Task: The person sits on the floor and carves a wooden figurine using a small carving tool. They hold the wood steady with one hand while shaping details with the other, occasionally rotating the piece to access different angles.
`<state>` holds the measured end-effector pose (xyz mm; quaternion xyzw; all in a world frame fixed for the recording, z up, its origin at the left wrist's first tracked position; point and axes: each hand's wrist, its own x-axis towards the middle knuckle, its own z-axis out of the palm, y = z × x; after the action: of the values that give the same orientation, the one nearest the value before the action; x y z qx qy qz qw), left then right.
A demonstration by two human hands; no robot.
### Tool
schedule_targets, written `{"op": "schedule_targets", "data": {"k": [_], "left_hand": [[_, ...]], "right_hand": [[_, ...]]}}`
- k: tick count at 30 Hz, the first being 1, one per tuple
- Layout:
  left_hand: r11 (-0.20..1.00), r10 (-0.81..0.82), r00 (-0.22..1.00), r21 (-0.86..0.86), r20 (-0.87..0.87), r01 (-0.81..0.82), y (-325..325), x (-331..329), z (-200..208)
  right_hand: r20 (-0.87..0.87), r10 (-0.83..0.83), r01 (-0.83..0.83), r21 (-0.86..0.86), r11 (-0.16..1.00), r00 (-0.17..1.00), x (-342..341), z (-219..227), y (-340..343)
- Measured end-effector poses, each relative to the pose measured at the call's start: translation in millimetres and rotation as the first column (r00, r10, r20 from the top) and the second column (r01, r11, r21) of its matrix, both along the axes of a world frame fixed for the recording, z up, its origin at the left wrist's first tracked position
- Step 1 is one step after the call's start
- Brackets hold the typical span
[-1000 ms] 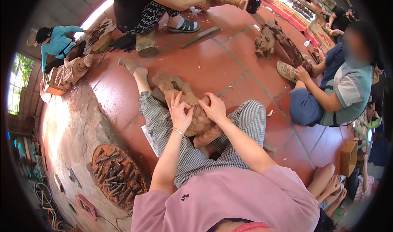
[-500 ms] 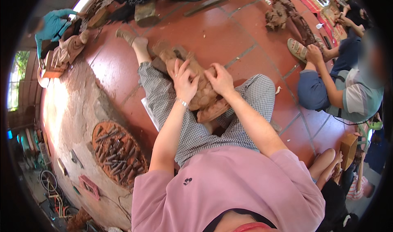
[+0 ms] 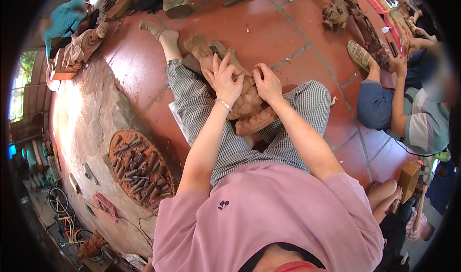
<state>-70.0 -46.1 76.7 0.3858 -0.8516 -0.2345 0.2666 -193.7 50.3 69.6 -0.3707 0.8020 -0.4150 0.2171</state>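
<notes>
Red floor tiles with grey joints everywhere, plus a big grey slab down the left side. Main piece is a brown wood carving, lying slantwise between the legs in checked trousers, its lower end near the lap and its far end by the left shin. Left hand is over the carving's middle, thumb and index finger curled toward each other, the other fingers loosely spread. Right hand sits at its right edge with fingers bent inward, only part open. Honestly it's too small to tell if either one's pinching anything. Along the slab's right edge there's an oval bed of reddish dust full of dark tools, and a pale brown statue is over by its far corner. Somebody in blue shorts sits off to the right.
</notes>
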Motion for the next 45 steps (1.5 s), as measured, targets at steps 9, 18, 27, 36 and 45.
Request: {"op": "schedule_targets", "data": {"k": [9,18,27,36,45], "left_hand": [[0.987,-0.087,0.996,0.134,-0.035,0.091,2,33,-1],[0.994,-0.090,0.995,0.063,0.046,0.087,-1,19,3],[0.987,-0.136,0.982,0.063,-0.133,0.145,-1,44,-5],[0.982,0.182,0.948,0.004,0.262,-0.190,-4,-30,7],[0.986,0.165,0.974,-0.043,0.156,-0.160,4,-15,6]], "right_hand": [[0.021,0.008,-0.009,0.047,0.999,1.000,-4,-1,2],[0.006,0.006,-0.006,0.001,1.000,1.000,-2,-4,4],[0.061,0.018,-0.019,0.021,1.000,0.998,-3,-2,3],[-0.014,0.007,-0.007,-0.013,1.000,1.000,-1,-4,2],[0.006,0.007,-0.006,-0.014,1.000,1.000,-2,-1,1]]}}
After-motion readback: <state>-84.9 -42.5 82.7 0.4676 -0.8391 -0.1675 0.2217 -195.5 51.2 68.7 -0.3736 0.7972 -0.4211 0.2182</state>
